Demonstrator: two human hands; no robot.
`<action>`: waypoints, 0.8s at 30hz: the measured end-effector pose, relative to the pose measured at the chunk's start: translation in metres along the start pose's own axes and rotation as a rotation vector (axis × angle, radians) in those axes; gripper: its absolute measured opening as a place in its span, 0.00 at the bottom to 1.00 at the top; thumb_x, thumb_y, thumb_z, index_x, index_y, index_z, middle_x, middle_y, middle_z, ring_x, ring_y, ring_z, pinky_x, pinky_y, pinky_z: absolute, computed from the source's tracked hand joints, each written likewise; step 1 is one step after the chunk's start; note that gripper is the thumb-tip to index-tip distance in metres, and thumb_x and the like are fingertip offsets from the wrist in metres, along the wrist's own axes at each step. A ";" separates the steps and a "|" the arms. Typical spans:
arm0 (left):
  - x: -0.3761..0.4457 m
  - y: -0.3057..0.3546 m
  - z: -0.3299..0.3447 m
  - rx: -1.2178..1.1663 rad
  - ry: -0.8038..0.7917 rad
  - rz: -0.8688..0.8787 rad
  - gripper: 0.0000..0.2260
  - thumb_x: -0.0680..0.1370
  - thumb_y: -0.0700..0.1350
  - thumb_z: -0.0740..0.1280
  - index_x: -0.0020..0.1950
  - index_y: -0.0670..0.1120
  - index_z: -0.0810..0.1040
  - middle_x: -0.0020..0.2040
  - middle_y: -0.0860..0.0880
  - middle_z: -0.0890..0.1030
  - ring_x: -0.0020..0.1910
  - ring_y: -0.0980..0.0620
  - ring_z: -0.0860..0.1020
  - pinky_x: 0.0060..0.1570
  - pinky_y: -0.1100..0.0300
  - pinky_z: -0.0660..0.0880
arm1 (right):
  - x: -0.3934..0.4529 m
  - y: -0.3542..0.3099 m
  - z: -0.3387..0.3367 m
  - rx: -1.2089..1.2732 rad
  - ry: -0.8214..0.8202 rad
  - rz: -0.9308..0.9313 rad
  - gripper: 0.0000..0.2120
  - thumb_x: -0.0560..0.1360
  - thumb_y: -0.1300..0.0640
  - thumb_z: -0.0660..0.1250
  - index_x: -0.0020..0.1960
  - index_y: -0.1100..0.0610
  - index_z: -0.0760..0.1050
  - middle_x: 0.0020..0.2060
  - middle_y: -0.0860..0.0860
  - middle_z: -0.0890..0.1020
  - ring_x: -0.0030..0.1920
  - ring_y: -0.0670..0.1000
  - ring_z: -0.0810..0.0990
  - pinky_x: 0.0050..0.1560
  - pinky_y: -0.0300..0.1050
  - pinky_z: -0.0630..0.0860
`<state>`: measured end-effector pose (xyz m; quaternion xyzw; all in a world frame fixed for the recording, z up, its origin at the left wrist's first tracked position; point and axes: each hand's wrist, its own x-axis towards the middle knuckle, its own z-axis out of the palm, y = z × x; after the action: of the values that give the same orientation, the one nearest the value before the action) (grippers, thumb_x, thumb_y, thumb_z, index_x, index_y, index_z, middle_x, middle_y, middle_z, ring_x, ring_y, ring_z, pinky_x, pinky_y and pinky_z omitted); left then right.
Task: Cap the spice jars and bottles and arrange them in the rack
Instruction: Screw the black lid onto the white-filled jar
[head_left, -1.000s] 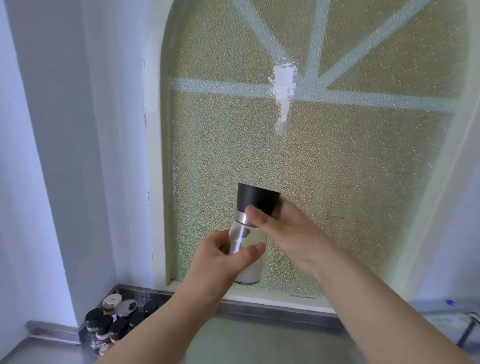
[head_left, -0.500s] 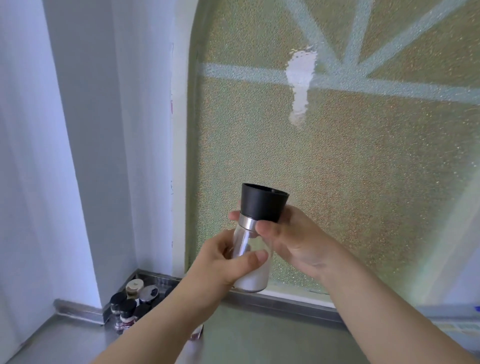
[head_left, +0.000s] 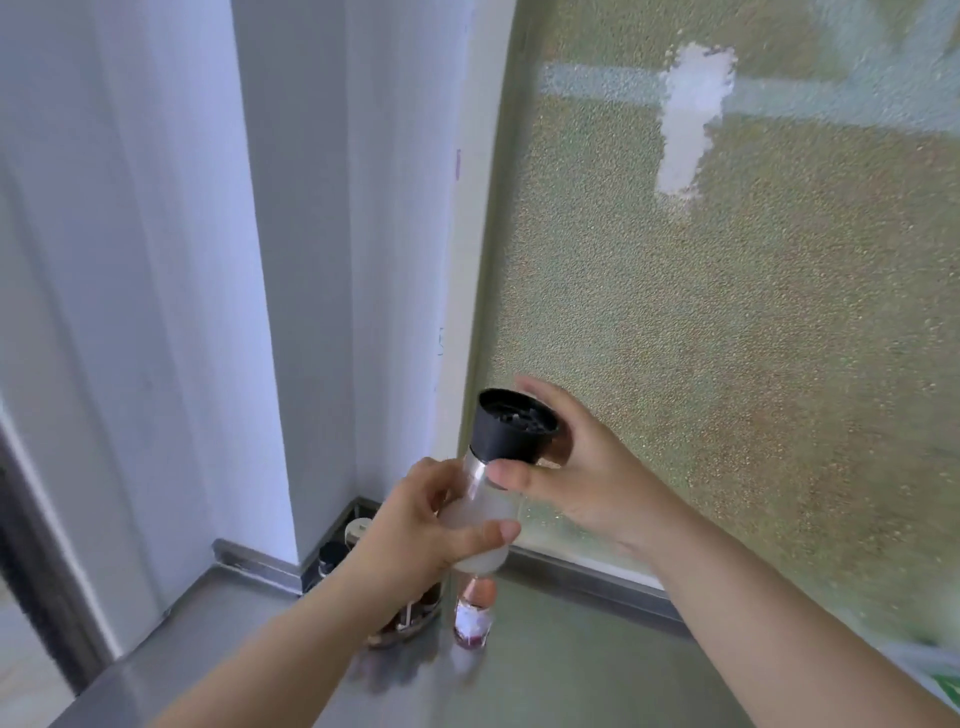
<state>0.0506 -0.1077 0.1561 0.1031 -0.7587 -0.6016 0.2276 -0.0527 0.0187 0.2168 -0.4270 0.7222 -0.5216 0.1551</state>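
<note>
I hold a clear glass grinder jar (head_left: 480, 525) with white grains inside, up in front of the window. My left hand (head_left: 415, 525) wraps its glass body. My right hand (head_left: 576, 473) cups the black cap (head_left: 511, 428) on top, thumb under its rim. Below, several dark-lidded spice jars (head_left: 332, 553) stand in the corner of the steel counter, partly hidden by my left arm. A small bottle with a pink label (head_left: 474, 613) stands on the counter under the jar, beside a round wooden rack base (head_left: 405, 626).
A frosted green window (head_left: 727, 312) with a white patch fills the right side. White wall panels (head_left: 208, 260) rise on the left. The steel counter (head_left: 545, 675) runs beneath, with a raised metal sill (head_left: 587, 571) along the window.
The view has swung right and down, so the counter, pink-labelled bottle and rack base now show. The jar tilts toward me, showing the cap's top, and my right-hand fingers have spread around the cap.
</note>
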 end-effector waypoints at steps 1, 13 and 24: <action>0.002 -0.006 -0.008 0.026 0.005 -0.027 0.23 0.55 0.58 0.76 0.42 0.50 0.75 0.45 0.39 0.75 0.38 0.55 0.74 0.39 0.65 0.70 | 0.006 0.000 0.003 -0.092 -0.014 0.012 0.40 0.56 0.44 0.76 0.65 0.41 0.66 0.57 0.42 0.78 0.58 0.39 0.77 0.60 0.38 0.70; 0.035 -0.104 -0.092 0.365 0.125 -0.273 0.28 0.68 0.49 0.73 0.65 0.51 0.67 0.59 0.51 0.74 0.56 0.51 0.74 0.56 0.55 0.72 | 0.089 0.055 0.094 -0.450 -0.061 0.103 0.29 0.64 0.53 0.76 0.60 0.48 0.67 0.45 0.43 0.76 0.45 0.44 0.76 0.33 0.23 0.67; 0.039 -0.143 -0.132 0.525 0.187 -0.304 0.13 0.74 0.47 0.66 0.57 0.49 0.71 0.51 0.51 0.74 0.46 0.52 0.77 0.47 0.56 0.77 | 0.164 0.145 0.138 -0.516 -0.018 0.256 0.28 0.63 0.60 0.74 0.59 0.58 0.66 0.52 0.54 0.76 0.51 0.56 0.76 0.48 0.46 0.75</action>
<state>0.0615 -0.2749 0.0500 0.3255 -0.8398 -0.4002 0.1695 -0.1225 -0.1813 0.0680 -0.3621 0.8778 -0.2929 0.1122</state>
